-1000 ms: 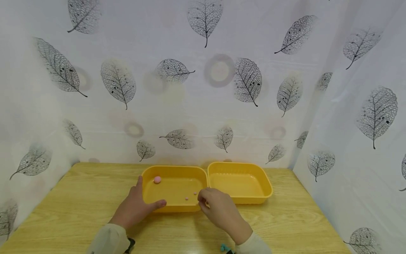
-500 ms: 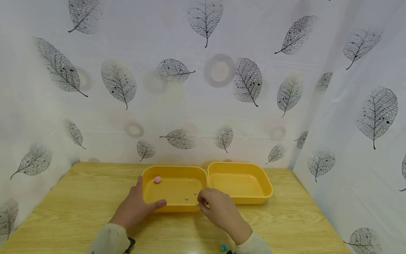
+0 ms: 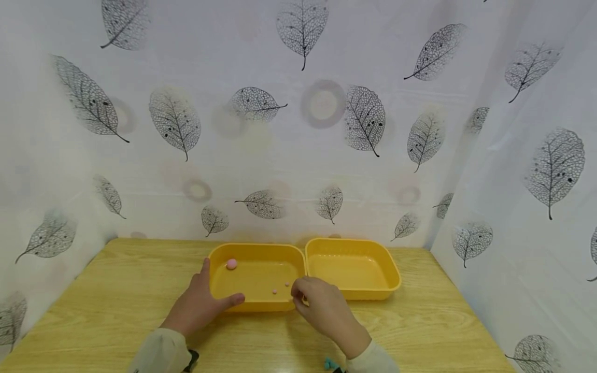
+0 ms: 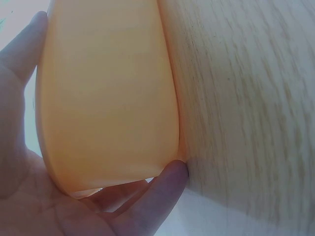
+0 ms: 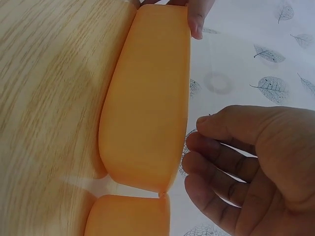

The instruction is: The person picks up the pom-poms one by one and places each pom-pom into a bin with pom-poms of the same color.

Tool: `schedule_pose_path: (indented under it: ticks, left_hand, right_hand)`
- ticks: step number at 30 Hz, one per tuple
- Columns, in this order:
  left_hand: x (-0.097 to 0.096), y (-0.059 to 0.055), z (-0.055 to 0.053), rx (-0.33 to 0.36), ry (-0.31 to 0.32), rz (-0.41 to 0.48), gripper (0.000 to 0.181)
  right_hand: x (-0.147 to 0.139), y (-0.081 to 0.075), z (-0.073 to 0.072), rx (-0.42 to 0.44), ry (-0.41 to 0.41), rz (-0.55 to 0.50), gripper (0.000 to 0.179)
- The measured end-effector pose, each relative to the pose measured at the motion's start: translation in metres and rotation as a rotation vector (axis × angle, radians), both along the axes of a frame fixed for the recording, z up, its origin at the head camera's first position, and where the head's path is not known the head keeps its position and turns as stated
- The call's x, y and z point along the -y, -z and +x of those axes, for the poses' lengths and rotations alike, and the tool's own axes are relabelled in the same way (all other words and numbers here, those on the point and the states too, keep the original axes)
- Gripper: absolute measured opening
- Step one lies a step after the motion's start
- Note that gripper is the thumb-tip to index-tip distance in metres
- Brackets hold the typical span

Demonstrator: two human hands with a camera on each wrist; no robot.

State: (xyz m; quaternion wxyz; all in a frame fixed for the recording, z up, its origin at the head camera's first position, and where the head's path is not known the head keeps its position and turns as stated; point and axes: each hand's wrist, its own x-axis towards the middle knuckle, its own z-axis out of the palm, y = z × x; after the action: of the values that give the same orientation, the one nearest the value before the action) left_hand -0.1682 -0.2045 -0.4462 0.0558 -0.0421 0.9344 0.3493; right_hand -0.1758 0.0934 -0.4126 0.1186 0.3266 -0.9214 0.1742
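My left hand (image 3: 200, 300) grips the left end of a yellow plastic tray (image 3: 256, 306), its thumb over the front rim. The left wrist view shows a finger (image 4: 165, 187) reaching around the tray's lower end edge, close to the table. In that tray lie a larger pink ball (image 3: 231, 264) near the back left and two tiny pink balls, one (image 3: 274, 291) nearer the front and one (image 3: 287, 284) farther right. My right hand (image 3: 326, 305) hovers by the tray's front right corner, fingers curled and thumb against the index fingertip. Nothing shows between them in the right wrist view.
A second yellow tray (image 3: 354, 295) stands right up against the first on its right, with no items showing inside. Both are on a wood-grain table (image 3: 420, 331). A white leaf-print curtain (image 3: 280, 155) hangs behind and along the sides. Something teal (image 3: 330, 363) shows by my right wrist.
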Motion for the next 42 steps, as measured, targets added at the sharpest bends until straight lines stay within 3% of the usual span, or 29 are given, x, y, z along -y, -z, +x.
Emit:
schedule_pose_path:
  ticks: [23,42]
  left_hand:
    - [0.001,0.000,0.000,-0.001,0.002,0.002,0.142]
    - [0.002,0.000,0.000,0.016,0.007,0.021,0.142]
  right_hand:
    - [-0.001,-0.004,-0.002,-0.011,0.002,-0.007,0.012]
    - [-0.001,-0.003,-0.026,-0.057,0.033,0.016,0.011]
